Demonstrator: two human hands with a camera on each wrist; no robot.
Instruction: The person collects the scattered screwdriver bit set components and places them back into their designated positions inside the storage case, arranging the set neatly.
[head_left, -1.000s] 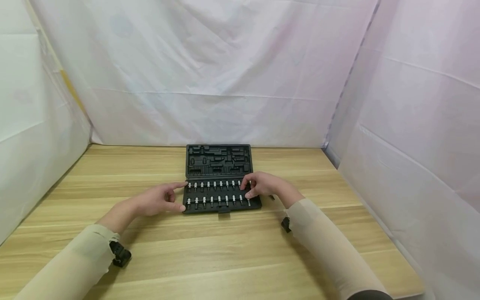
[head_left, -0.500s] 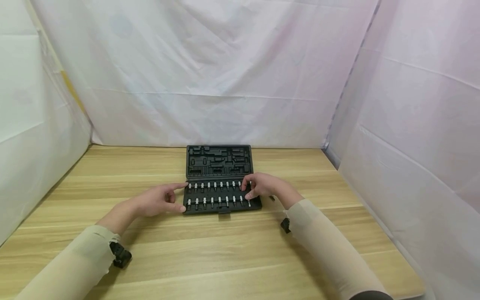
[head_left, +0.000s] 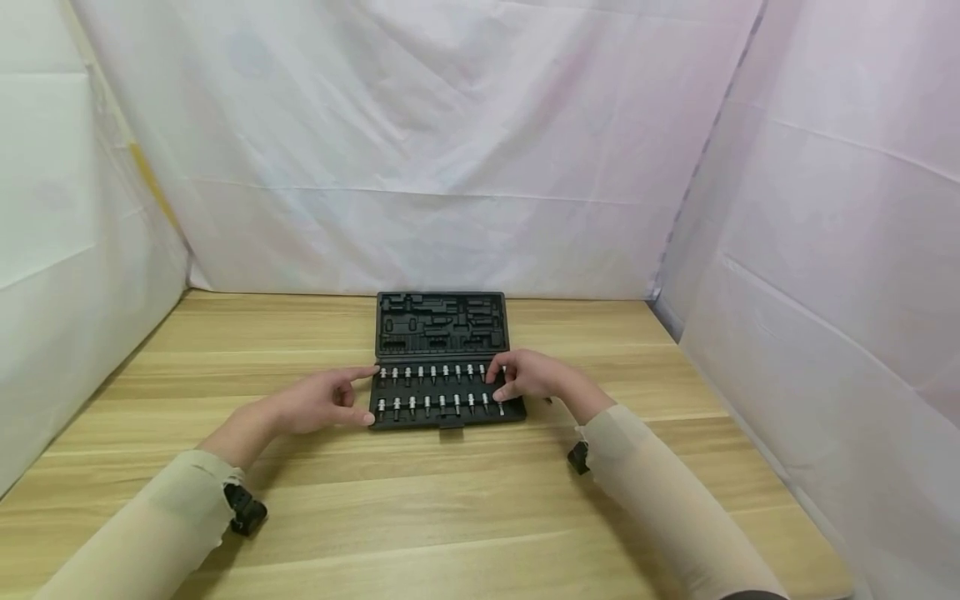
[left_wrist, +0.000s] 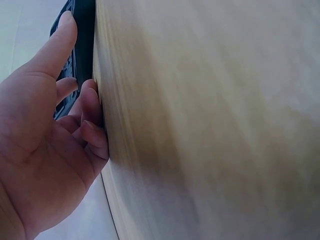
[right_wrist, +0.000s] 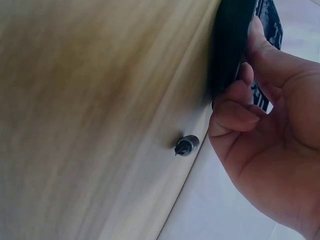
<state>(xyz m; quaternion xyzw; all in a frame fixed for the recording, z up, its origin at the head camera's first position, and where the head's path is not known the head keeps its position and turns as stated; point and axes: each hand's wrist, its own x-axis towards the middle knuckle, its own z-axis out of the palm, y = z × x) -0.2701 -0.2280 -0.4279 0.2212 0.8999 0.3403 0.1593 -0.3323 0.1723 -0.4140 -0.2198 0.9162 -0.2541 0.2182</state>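
A black socket-set case [head_left: 450,423] lies open on the table, holding two rows of silver bit sockets [head_left: 442,405]. My left hand [head_left: 318,402] is at its left side, thumb at the front corner and straight index finger at the back one; the other fingers fold in. At the right end, the thumb of my right hand [head_left: 531,375] rests over the last front-row bit socket [head_left: 502,409], and the bent index finger reaches farther back. I cannot tell whether the right fingers pinch that bit socket. In the right wrist view, the remaining fingers curl beside the case wall [right_wrist: 230,45].
One loose bit socket [right_wrist: 187,145] with a dark tip is on the wood-grain table [head_left: 420,517], just right of the case. The raised lid [head_left: 442,325] has moulded hollows. White sheeting [head_left: 420,150] hangs behind and along both sides.
Both hands keep their places at the case. The whole head view has shifted by a small amount.
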